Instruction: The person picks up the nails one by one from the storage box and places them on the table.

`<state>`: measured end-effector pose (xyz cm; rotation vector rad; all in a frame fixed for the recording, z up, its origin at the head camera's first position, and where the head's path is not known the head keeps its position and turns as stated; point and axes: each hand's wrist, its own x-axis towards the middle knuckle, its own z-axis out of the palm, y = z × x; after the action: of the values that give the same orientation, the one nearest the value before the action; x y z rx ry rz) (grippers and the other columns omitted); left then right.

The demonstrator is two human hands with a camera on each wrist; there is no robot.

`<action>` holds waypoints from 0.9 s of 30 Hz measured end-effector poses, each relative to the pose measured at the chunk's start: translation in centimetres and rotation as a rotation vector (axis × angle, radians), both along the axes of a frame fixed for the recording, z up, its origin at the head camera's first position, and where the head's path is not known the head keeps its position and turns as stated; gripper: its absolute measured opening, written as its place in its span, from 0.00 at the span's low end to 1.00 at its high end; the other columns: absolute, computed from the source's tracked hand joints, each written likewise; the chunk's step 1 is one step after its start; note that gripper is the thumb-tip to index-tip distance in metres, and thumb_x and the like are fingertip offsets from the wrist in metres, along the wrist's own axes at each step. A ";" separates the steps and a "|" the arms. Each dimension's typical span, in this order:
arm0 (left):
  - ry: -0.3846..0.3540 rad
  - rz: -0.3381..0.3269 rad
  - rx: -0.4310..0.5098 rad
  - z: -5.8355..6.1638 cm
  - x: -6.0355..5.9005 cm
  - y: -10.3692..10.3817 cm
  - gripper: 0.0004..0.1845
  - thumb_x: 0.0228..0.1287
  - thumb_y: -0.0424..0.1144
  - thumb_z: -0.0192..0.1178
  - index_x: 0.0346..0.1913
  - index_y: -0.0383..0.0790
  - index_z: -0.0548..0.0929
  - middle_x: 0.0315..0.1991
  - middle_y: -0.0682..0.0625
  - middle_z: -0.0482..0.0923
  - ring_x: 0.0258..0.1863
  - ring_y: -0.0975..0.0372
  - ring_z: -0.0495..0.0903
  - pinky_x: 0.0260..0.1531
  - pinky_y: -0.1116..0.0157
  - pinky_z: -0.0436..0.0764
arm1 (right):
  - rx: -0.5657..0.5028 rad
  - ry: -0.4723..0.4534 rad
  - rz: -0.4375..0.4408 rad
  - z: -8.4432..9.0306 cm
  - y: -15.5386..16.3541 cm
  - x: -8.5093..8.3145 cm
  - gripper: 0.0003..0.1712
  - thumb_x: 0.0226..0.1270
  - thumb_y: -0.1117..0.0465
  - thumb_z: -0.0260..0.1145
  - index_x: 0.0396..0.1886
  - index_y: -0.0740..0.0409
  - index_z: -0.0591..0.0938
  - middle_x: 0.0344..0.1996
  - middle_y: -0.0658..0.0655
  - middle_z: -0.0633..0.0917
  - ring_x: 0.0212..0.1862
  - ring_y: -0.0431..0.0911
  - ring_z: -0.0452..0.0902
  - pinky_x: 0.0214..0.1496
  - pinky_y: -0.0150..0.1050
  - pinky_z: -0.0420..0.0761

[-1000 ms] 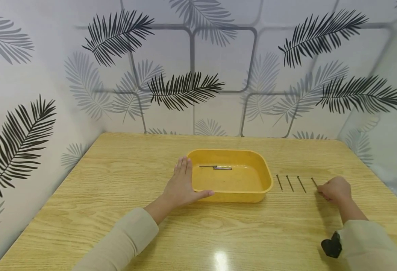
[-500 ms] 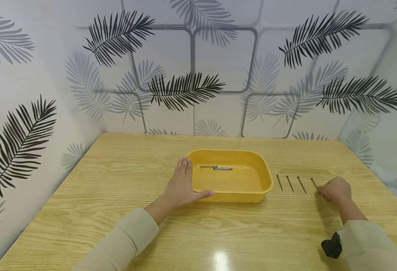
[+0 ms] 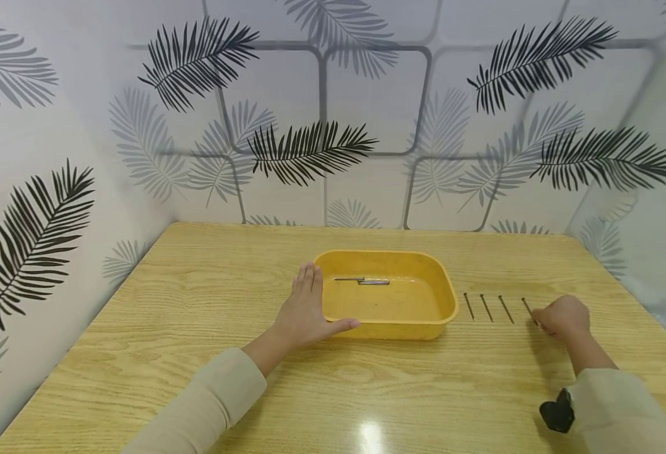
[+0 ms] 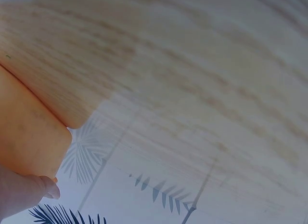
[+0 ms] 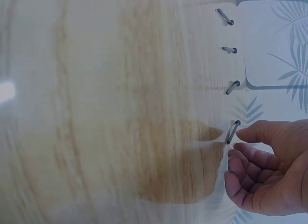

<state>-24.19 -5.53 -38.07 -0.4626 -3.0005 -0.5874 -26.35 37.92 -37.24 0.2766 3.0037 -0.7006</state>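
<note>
- Grip: I see my right hand [image 3: 561,317] with fingers curled, thumb and forefinger closing on the near end of the rightmost nail [image 3: 527,306]. The nail lies on the table [image 3: 197,302]; I cannot tell whether it is pinched or only touched.
- My left hand [image 3: 304,312] lies flat and relaxed against the left wall of the yellow tray [image 3: 449,302], thumb along the near rim, holding nothing.
- The right wrist view shows what the head view hides: the thumb tip [image 5: 245,134] meets the nail [image 5: 232,132] just beside its head, the other fingers curled below it.
- The left wrist view shows only one fingertip [image 4: 48,188] against the tray's orange wall [image 4: 29,132].
- Count, near to far: four nails in a row right of the tray, the other three [image 3: 486,307] untouched; one tray; inside it, at the far wall, two slim metal pieces [image 3: 367,280] lying end to end, too small to name.
</note>
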 end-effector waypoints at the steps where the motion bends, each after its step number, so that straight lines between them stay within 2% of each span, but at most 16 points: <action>1: 0.001 0.002 0.006 0.0 0.0 0.0 0.62 0.50 0.71 0.55 0.71 0.27 0.41 0.73 0.34 0.34 0.74 0.48 0.33 0.72 0.51 0.43 | 0.000 -0.001 0.001 0.1 0.0 0.0 0.23 0.53 0.61 0.55 -0.01 0.54 0.73 0.00 0.43 0.68 0.10 0.40 0.64 0.19 0.34 0.66; 9: 0.001 0.007 0.011 0.1 0.1 0.1 0.62 0.50 0.72 0.55 0.71 0.27 0.42 0.73 0.34 0.35 0.74 0.47 0.34 0.72 0.51 0.43 | 0.072 0.053 0.022 0.7 -0.2 -0.4 0.23 0.55 0.59 0.54 0.01 0.55 0.72 0.05 0.45 0.70 0.17 0.43 0.65 0.22 0.36 0.67; 12: 0.004 0.006 0.010 0.2 0.2 0.1 0.62 0.50 0.71 0.55 0.71 0.27 0.42 0.73 0.33 0.36 0.74 0.47 0.34 0.72 0.51 0.44 | 0.057 0.079 0.023 0.8 -0.5 -0.6 0.22 0.56 0.59 0.55 0.03 0.59 0.75 0.06 0.44 0.71 0.17 0.41 0.64 0.23 0.35 0.66; 16: 0.008 -0.002 0.011 0.2 0.1 0.0 0.62 0.50 0.71 0.55 0.71 0.27 0.42 0.73 0.33 0.36 0.74 0.46 0.34 0.72 0.51 0.44 | 0.030 0.093 0.029 1.0 -0.9 -0.8 0.21 0.59 0.59 0.56 0.12 0.68 0.82 0.08 0.48 0.78 0.18 0.40 0.68 0.26 0.37 0.70; 19: 0.002 -0.006 0.009 0.1 0.0 0.0 0.62 0.50 0.72 0.55 0.71 0.27 0.41 0.73 0.33 0.35 0.74 0.47 0.33 0.72 0.51 0.44 | -0.019 0.079 0.021 1.0 -1.4 -0.9 0.24 0.60 0.59 0.56 0.07 0.67 0.78 0.05 0.47 0.74 0.15 0.39 0.65 0.24 0.37 0.68; 21: -0.002 -0.007 0.008 0.1 0.0 -0.1 0.63 0.50 0.72 0.54 0.71 0.28 0.41 0.73 0.34 0.34 0.74 0.47 0.33 0.72 0.51 0.44 | -0.057 0.067 0.016 0.9 -1.6 -1.0 0.25 0.61 0.59 0.55 0.03 0.59 0.74 0.03 0.44 0.69 0.13 0.40 0.62 0.23 0.35 0.65; 23: -0.010 -0.004 0.006 0.1 0.0 -0.1 0.63 0.50 0.72 0.54 0.71 0.28 0.40 0.73 0.35 0.33 0.74 0.48 0.32 0.72 0.51 0.42 | -0.075 0.059 0.022 0.9 -1.8 -1.1 0.26 0.61 0.58 0.54 0.03 0.54 0.72 0.03 0.43 0.68 0.13 0.40 0.61 0.23 0.35 0.64; 25: -0.011 -0.002 0.007 0.0 0.0 -0.1 0.63 0.50 0.72 0.54 0.71 0.28 0.40 0.73 0.35 0.33 0.74 0.48 0.32 0.72 0.52 0.42 | -0.086 0.057 0.033 1.0 -1.9 -1.2 0.25 0.62 0.58 0.53 0.04 0.55 0.73 0.04 0.45 0.73 0.14 0.40 0.63 0.23 0.35 0.65; 27: -0.003 0.000 0.006 0.0 0.0 0.0 0.62 0.50 0.71 0.55 0.71 0.28 0.40 0.73 0.35 0.33 0.74 0.48 0.33 0.72 0.51 0.42 | -0.084 0.056 0.041 1.2 -2.1 -1.3 0.24 0.62 0.58 0.53 0.08 0.62 0.78 0.08 0.50 0.78 0.15 0.40 0.67 0.24 0.35 0.67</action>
<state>-24.23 -5.56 -38.06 -0.4610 -3.0008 -0.5974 -27.65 35.78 -36.07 0.1945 3.0127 -0.8416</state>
